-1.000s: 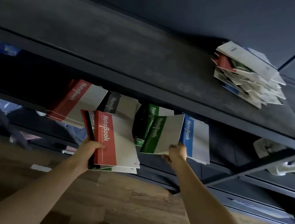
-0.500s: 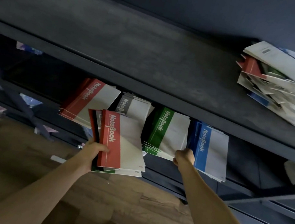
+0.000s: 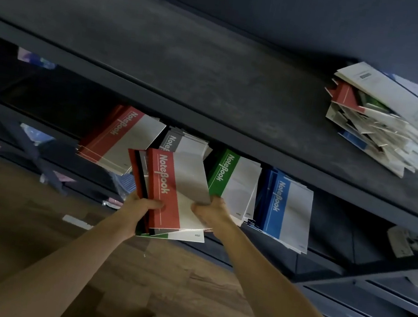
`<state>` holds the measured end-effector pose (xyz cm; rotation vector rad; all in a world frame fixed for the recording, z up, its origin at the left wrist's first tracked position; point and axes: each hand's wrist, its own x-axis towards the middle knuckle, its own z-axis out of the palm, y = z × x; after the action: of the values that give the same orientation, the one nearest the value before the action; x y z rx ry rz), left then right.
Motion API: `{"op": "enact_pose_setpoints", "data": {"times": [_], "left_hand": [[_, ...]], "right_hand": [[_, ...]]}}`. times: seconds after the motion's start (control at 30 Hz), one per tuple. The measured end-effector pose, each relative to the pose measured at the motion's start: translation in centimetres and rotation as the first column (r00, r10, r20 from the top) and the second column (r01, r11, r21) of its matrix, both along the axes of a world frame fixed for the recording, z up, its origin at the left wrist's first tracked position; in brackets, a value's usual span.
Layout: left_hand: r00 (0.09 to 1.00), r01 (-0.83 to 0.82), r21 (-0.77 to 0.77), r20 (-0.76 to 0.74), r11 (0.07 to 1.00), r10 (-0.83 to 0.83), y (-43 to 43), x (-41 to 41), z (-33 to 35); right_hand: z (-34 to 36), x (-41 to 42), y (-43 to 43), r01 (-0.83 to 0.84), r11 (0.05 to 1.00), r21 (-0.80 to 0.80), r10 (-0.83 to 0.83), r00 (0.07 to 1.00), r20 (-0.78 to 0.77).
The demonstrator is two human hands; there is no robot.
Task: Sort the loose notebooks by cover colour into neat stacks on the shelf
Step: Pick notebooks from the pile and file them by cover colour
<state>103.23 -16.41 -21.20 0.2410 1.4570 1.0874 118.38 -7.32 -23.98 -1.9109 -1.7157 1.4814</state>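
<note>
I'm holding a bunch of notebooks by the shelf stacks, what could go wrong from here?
1. The held bundle in the left hand is fanned out; with the right hand gripping the top red notebook, lower ones might slip to the floor.
2. The blue stack is splayed and sits close to the right hand; a nudge could spill it.

Looks like a stockroom or stationery shop: one long dark shelf unit (image 3: 161,71), identical notebooks (image 3: 234,180) stacked by colour on its lower tier, a jumbled pile (image 3: 385,121) on top at its right end, wrapped goods (image 3: 405,241) on its lower tiers, and a wood-plank floor (image 3: 33,214) at its foot.
</note>
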Motion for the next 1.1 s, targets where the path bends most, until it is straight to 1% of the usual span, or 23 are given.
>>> {"op": "enact_pose_setpoints", "data": {"times": [0.07,0.2,0.27,0.37,0.43,0.47,0.57,0.63,0.77,1.0,1.1], "left_hand": [[0.999,-0.04,0.011,0.005,0.999,0.04,-0.4,0.0,0.0],[0.995,-0.095,0.043,0.04,0.995,0.094,-1.5,-0.6,0.4],[0.993,-0.111,0.05,0.047,0.993,0.109,-2.1,-1.3,0.6],[0.983,-0.166,0.059,0.087,0.984,0.161,-2.6,-2.7,0.9],[0.975,-0.209,0.042,0.089,0.977,0.205,-2.6,-3.9,1.0],[0.976,-0.208,0.037,0.077,0.978,0.204,-2.6,-4.5,1.0],[0.988,-0.154,0.01,0.022,0.988,0.153,-2.3,-6.5,1.0],[0.992,-0.129,-0.01,-0.002,0.992,0.129,-2.0,-7.9,0.8],[0.997,-0.075,-0.002,-0.037,0.997,0.075,-1.6,-10.4,0.5],[0.991,0.081,-0.015,-0.103,0.997,-0.082,-0.8,-13.5,0.1],[0.988,0.12,0.0,-0.098,0.993,-0.119,-0.5,-14.0,0.0]], "right_hand": [[0.2,-0.1,-0.4,-0.006,0.999,0.038,0.006,1.0,0.007],[0.3,-0.7,-0.9,-0.015,1.0,-0.014,0.015,1.0,0.012],[0.2,-1.2,-0.9,-0.005,0.998,-0.069,0.004,1.0,-0.011],[0.1,-2.3,-1.3,0.097,0.99,-0.101,-0.108,0.988,-0.106],[0.0,-3.2,-1.4,0.168,0.981,-0.095,-0.179,0.976,-0.125],[0.2,-3.7,-1.5,0.189,0.975,-0.117,-0.204,0.97,-0.129],[1.1,-4.9,-1.7,0.194,0.951,-0.239,-0.237,0.958,-0.164],[1.3,-5.5,-1.8,0.198,0.944,-0.263,-0.249,0.953,-0.176],[1.5,-7.0,-2.2,0.267,0.934,-0.237,-0.314,0.931,-0.185],[0.6,-8.6,-3.0,0.379,0.898,-0.223,-0.418,0.893,-0.167],[0.2,-8.8,-3.4,0.402,0.888,-0.222,-0.441,0.883,-0.163]]}}
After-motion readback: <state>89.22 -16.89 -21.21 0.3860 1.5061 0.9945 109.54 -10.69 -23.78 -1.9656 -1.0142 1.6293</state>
